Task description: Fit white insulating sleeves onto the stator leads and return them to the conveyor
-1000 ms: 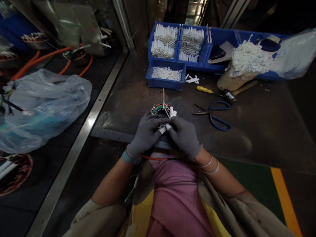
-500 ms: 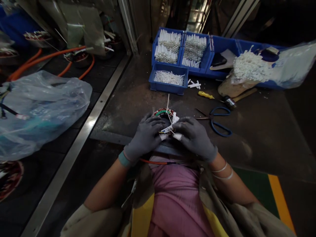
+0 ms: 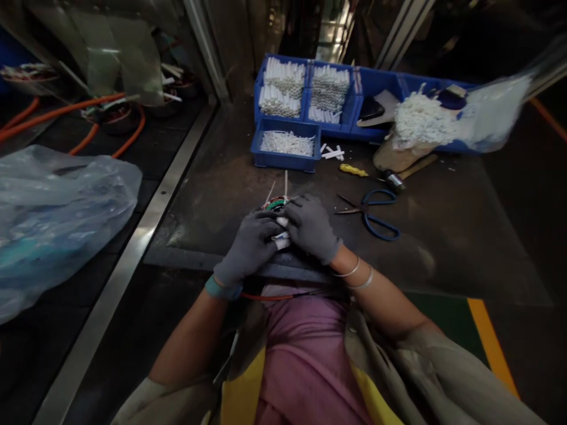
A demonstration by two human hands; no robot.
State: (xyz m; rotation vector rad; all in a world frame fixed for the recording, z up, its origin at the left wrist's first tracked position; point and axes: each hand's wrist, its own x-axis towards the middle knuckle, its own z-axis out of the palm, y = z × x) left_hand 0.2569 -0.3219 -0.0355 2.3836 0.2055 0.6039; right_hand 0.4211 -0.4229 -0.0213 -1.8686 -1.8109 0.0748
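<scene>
A motor stator point(image 3: 275, 204), with green and copper-coloured windings, lies near the table's front edge, mostly hidden under my two grey-gloved hands. White-sleeved lead wires point(image 3: 282, 238) show between the hands, and thin white strands stick up at its far side. My left hand point(image 3: 248, 243) is closed around the stator's left side, its fingertips at the leads. From the right, my right hand point(image 3: 310, 227) reaches over the stator, fingers curled down on the leads. The white tips of both gloves' thumbs seem to meet near the wires; the exact grip is hidden.
Blue bins point(image 3: 305, 88) hold white tubes, and a smaller blue tray point(image 3: 286, 154) holds thin white sleeves. Blue-handled scissors point(image 3: 376, 215), a yellow-handled tool point(image 3: 353, 170) and a bundle of white pieces point(image 3: 420, 118) lie right. A plastic bag point(image 3: 66, 212) is left.
My right hand has moved left and inward over the stator, covering much of the white leads. My left hand stays at the stator's left side. The whole view has shifted slightly.
</scene>
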